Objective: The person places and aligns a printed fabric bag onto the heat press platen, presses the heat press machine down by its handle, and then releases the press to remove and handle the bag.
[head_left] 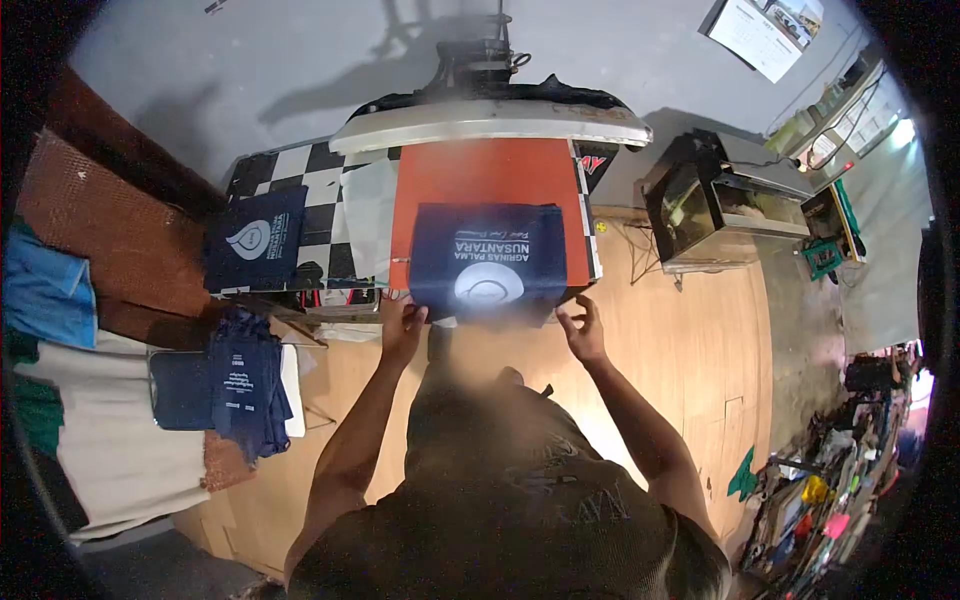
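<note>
As its white print faces up, navy rectangular fabric piece [490, 250] lies on flat orange board [480, 172]

Your left hand [402, 328], fingers curled, is at the fabric's near left corner; your right hand [583, 328], partly open with bent fingers, is at its near right corner. Whether either pinches the cloth, you cannot tell from this view. To the left, a second navy printed piece [278, 225] rests on a black-and-white checkered tabletop [315, 232].
</note>
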Demonstrator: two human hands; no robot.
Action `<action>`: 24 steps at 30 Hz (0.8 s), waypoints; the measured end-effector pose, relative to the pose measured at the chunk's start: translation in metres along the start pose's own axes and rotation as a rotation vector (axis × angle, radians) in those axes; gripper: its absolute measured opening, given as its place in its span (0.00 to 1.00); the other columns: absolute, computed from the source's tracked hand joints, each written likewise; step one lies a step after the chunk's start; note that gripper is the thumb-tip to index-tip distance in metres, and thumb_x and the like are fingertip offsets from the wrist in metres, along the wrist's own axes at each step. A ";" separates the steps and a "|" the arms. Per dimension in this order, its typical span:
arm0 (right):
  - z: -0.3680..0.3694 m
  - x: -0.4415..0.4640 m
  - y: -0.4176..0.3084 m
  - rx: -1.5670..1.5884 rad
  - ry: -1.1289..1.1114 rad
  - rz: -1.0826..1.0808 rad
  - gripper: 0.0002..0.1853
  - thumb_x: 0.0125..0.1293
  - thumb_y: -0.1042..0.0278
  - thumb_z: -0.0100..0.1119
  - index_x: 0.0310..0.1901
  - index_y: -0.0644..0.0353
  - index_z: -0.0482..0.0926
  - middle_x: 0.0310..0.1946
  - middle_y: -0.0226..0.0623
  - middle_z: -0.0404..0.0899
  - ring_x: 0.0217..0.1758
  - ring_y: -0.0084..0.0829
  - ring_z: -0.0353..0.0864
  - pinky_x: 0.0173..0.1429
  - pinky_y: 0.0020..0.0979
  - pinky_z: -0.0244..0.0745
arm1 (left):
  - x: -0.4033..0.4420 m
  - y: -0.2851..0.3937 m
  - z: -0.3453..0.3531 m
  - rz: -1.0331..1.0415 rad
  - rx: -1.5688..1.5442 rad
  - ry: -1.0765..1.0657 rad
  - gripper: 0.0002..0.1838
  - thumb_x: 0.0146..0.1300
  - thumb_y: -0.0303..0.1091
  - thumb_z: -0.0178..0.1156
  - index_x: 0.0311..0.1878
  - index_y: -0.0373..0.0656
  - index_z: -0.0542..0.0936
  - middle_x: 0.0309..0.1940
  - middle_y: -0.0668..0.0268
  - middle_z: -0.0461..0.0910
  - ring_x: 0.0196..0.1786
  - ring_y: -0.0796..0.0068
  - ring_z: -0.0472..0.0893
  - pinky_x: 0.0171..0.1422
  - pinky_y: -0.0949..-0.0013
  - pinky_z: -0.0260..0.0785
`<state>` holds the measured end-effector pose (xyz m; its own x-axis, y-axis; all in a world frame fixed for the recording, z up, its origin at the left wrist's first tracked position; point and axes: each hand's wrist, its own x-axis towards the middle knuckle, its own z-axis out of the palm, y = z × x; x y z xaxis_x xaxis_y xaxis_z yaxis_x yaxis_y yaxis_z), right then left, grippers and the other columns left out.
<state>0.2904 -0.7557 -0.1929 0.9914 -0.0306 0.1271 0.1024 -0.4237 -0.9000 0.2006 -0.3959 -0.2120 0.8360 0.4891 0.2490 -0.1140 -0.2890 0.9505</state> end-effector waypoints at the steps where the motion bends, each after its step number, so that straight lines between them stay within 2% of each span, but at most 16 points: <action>1: -0.003 0.001 -0.002 0.159 -0.112 0.130 0.20 0.74 0.56 0.65 0.53 0.69 0.81 0.44 0.40 0.83 0.50 0.25 0.79 0.53 0.29 0.75 | 0.003 0.003 -0.001 -0.046 0.022 -0.039 0.10 0.68 0.32 0.69 0.48 0.41 0.80 0.36 0.70 0.81 0.41 0.80 0.79 0.48 0.72 0.72; 2: -0.005 0.004 0.001 0.159 -0.112 0.134 0.20 0.74 0.56 0.65 0.53 0.69 0.81 0.44 0.40 0.83 0.50 0.25 0.79 0.53 0.29 0.75 | 0.004 0.007 -0.002 -0.094 0.045 -0.077 0.09 0.68 0.31 0.69 0.46 0.40 0.80 0.35 0.71 0.80 0.40 0.81 0.78 0.47 0.74 0.71; 4: -0.007 0.014 0.006 0.259 -0.314 0.223 0.21 0.76 0.55 0.62 0.53 0.69 0.80 0.45 0.41 0.84 0.52 0.27 0.79 0.58 0.30 0.73 | 0.007 0.008 -0.001 -0.120 -0.002 -0.065 0.08 0.69 0.32 0.68 0.43 0.39 0.79 0.34 0.72 0.79 0.39 0.82 0.77 0.45 0.74 0.69; 6: -0.009 0.015 0.003 0.339 -0.312 0.165 0.20 0.77 0.55 0.61 0.50 0.69 0.80 0.43 0.38 0.83 0.50 0.26 0.78 0.58 0.29 0.72 | 0.013 0.004 -0.002 -0.146 -0.050 -0.049 0.09 0.70 0.33 0.68 0.41 0.39 0.79 0.32 0.73 0.78 0.38 0.83 0.75 0.43 0.75 0.68; 8: -0.017 0.015 -0.009 0.238 -0.313 0.147 0.19 0.77 0.58 0.61 0.52 0.69 0.78 0.44 0.38 0.84 0.50 0.27 0.80 0.58 0.33 0.76 | 0.015 -0.012 -0.005 -0.086 -0.215 -0.163 0.08 0.72 0.35 0.66 0.40 0.43 0.78 0.32 0.76 0.72 0.37 0.84 0.71 0.45 0.75 0.64; 12: -0.016 0.019 -0.005 0.181 -0.178 -0.012 0.16 0.76 0.60 0.62 0.50 0.68 0.78 0.41 0.36 0.83 0.46 0.27 0.80 0.55 0.32 0.76 | 0.014 0.008 -0.002 -0.235 -0.103 -0.061 0.11 0.71 0.34 0.67 0.34 0.41 0.77 0.28 0.76 0.71 0.35 0.85 0.69 0.43 0.74 0.63; 14: -0.017 0.025 0.011 0.180 -0.307 0.163 0.11 0.73 0.67 0.65 0.46 0.66 0.77 0.39 0.35 0.81 0.43 0.26 0.79 0.51 0.29 0.75 | 0.014 0.022 -0.004 -0.186 0.048 -0.083 0.15 0.69 0.32 0.68 0.28 0.40 0.76 0.25 0.76 0.72 0.34 0.84 0.70 0.43 0.74 0.64; 15: -0.017 0.025 0.009 0.180 -0.311 0.158 0.11 0.73 0.67 0.65 0.46 0.66 0.77 0.39 0.35 0.81 0.43 0.26 0.79 0.51 0.29 0.75 | 0.015 0.021 -0.004 -0.184 0.048 -0.078 0.15 0.69 0.32 0.68 0.28 0.40 0.76 0.25 0.76 0.72 0.34 0.84 0.70 0.43 0.74 0.64; 17: -0.017 0.026 0.006 0.321 -0.226 0.082 0.07 0.70 0.72 0.66 0.39 0.62 0.76 0.28 0.29 0.77 0.32 0.19 0.75 0.36 0.25 0.70 | 0.020 0.018 -0.003 -0.026 0.067 -0.024 0.15 0.69 0.31 0.67 0.26 0.38 0.77 0.20 0.74 0.71 0.27 0.84 0.68 0.33 0.74 0.62; 20: -0.020 0.037 -0.017 0.394 -0.192 0.062 0.09 0.66 0.77 0.68 0.41 0.62 0.75 0.30 0.31 0.80 0.32 0.21 0.77 0.35 0.26 0.71 | 0.031 0.034 -0.001 -0.005 0.099 -0.002 0.15 0.66 0.33 0.69 0.25 0.38 0.78 0.18 0.70 0.75 0.24 0.80 0.72 0.33 0.70 0.65; 21: -0.018 0.046 -0.010 0.304 -0.181 0.020 0.13 0.64 0.77 0.69 0.47 0.63 0.75 0.32 0.33 0.82 0.35 0.22 0.80 0.38 0.25 0.73 | 0.037 0.032 -0.001 -0.003 0.099 0.000 0.15 0.66 0.33 0.69 0.25 0.38 0.78 0.18 0.70 0.75 0.24 0.80 0.72 0.33 0.70 0.65; 23: -0.015 0.064 -0.010 0.242 -0.183 -0.015 0.14 0.63 0.77 0.69 0.47 0.64 0.76 0.33 0.35 0.83 0.35 0.23 0.81 0.39 0.26 0.75 | 0.055 0.026 0.000 0.073 0.321 -0.020 0.15 0.63 0.34 0.70 0.25 0.37 0.78 0.17 0.63 0.78 0.21 0.73 0.75 0.32 0.66 0.68; 24: -0.014 0.073 -0.012 0.179 -0.183 -0.047 0.15 0.62 0.76 0.70 0.48 0.65 0.77 0.34 0.36 0.84 0.36 0.24 0.83 0.40 0.28 0.76 | 0.063 0.035 0.002 0.077 0.319 -0.018 0.15 0.63 0.34 0.70 0.25 0.37 0.78 0.17 0.63 0.78 0.21 0.73 0.75 0.32 0.66 0.68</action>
<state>0.3606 -0.7654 -0.1675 0.9818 0.1568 0.1073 0.1450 -0.2535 -0.9564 0.2500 -0.3769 -0.1630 0.8414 0.4418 0.3113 -0.0052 -0.5693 0.8221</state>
